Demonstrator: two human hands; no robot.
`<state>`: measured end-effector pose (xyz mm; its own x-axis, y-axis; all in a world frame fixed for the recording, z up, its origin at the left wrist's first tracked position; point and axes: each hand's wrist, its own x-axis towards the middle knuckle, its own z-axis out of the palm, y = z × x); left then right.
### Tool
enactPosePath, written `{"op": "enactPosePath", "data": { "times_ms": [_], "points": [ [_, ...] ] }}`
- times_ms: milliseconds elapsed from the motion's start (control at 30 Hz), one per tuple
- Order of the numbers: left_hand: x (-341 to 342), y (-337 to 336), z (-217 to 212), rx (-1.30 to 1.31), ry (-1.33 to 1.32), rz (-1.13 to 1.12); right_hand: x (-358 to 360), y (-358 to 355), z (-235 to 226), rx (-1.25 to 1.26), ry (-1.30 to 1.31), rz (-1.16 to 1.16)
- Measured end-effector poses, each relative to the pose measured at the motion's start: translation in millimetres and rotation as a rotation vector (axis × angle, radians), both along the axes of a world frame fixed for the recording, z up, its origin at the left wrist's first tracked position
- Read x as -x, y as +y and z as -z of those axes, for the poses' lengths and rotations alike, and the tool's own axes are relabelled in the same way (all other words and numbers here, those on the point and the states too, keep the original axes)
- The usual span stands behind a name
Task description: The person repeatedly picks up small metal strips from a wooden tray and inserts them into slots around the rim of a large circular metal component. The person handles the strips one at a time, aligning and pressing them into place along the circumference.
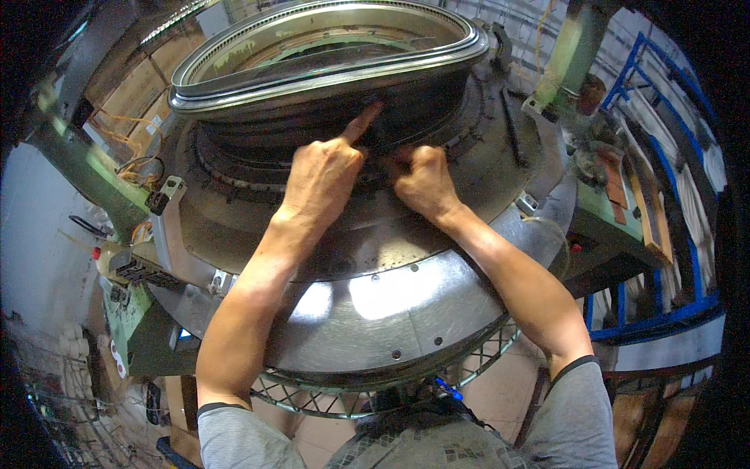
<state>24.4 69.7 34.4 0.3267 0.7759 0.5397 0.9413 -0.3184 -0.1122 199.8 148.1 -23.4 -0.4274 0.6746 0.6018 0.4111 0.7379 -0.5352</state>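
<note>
In front of me stands a large round machine with a broad metal bed (375,305). A dark, sleeve-like wall (273,129) rises from its middle, topped by a shiny metal ring (336,87) with a toothed inner edge. My left hand (324,176) is at this wall, its index finger stretched up against or close to the dark surface and its other fingers curled. To its right, my right hand (426,176) is closed low by the wall's base. Its fingertips are blurred, and whatever they grip is hidden. Around the base runs a dark ring with small, evenly spaced parts.
Green posts (566,59) flank the machine on both sides. A dark rod (512,125) lies on the bed at right. Beyond stands a blue rack (680,180) with white material. Orange wires (137,148) hang at left. A lattice-like metal rim (312,400) curves below the bed.
</note>
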Motion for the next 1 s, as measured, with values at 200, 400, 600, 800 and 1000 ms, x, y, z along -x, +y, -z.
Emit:
{"op": "enactPosePath", "data": {
  "times_ms": [200,400,600,800,1000],
  "points": [
    [3,-4,-2,0.123,0.038,-0.087,2,-21,-3,0.167,-0.072,0.001],
    [4,-4,-1,0.068,0.126,0.001,2,-22,4,0.048,0.034,0.075],
    [13,0,-14,0.029,0.092,-0.070,34,10,4,-0.138,0.106,0.207],
    [17,1,-14,0.031,0.010,-0.089,46,12,-10,-0.048,0.379,0.209],
    [22,6,-7,0.009,-0.039,-0.014,25,26,-24,-0.262,-0.108,0.388]
  ]
}}
